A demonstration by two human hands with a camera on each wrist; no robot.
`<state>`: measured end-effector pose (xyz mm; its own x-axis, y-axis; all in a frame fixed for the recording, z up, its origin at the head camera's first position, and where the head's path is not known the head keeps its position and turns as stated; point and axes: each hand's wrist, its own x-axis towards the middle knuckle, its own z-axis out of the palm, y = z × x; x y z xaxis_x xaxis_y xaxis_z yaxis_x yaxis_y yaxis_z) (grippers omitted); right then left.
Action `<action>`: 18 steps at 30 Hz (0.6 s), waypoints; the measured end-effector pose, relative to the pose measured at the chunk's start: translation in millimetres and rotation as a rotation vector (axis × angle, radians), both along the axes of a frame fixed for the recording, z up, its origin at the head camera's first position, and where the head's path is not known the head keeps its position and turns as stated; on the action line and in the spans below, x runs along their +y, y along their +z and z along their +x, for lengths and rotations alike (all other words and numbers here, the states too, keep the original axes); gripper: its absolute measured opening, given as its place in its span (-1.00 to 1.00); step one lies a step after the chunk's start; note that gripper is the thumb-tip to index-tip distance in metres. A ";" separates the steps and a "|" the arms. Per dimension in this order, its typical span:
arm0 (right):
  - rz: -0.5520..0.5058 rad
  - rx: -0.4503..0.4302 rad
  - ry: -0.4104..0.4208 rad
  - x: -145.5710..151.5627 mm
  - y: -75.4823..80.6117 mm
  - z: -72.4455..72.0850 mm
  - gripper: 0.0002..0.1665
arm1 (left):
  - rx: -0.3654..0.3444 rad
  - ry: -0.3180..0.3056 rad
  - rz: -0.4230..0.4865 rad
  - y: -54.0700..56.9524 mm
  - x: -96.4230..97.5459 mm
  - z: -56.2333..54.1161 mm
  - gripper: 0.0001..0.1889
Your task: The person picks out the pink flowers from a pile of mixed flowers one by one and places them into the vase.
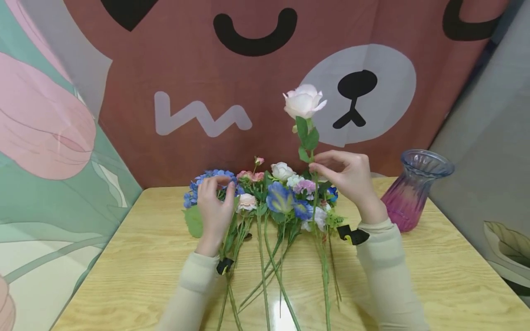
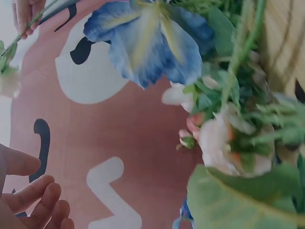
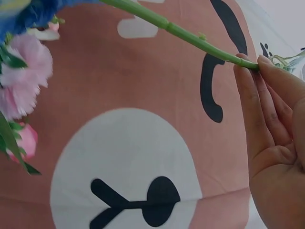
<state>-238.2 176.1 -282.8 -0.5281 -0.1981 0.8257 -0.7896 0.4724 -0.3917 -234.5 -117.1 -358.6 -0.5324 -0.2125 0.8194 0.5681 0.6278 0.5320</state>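
Behind both hands hangs a reddish-brown cloth (image 1: 186, 69) printed with a cartoon face, and below them a wood-grain counter (image 1: 447, 276) carries artificial flowers. Fingertips and thumb of the right hand (image 1: 349, 177) pinch the green stem (image 3: 190, 39) of a pale rose (image 1: 305, 102), whose bloom stands upright above that hand. Well apart from it, the left hand (image 1: 215, 209) hovers with fingers loosely bent, its thumb away from them. Blue clustered blossoms (image 1: 191, 196) lie just behind the left hand, a large green leaf (image 1: 192, 222) to its left. Between the hands rests a blue-and-yellow flower (image 1: 278, 198); right of the right wrist stands a blue-to-pink glass vase (image 1: 410, 197).
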 end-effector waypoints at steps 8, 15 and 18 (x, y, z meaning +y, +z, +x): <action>-0.015 0.058 -0.064 20.8 18.8 0.5 -0.83 | -0.010 0.069 -0.053 -9.7 -25.0 3.0 -0.85; 0.001 0.093 -0.115 42.5 40.0 3.5 -0.87 | -0.048 0.084 -0.089 -19.5 -47.8 6.2 -0.83; 0.001 0.104 -0.146 49.2 47.2 3.7 -0.86 | -0.061 0.089 -0.111 -22.8 -54.1 6.7 -0.82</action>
<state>-234.5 225.3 -235.6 -0.4631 -0.1264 0.8773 -0.7486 0.5856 -0.3108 -227.8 -171.1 -381.4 -0.5649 -0.1715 0.8071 0.4762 0.7310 0.4886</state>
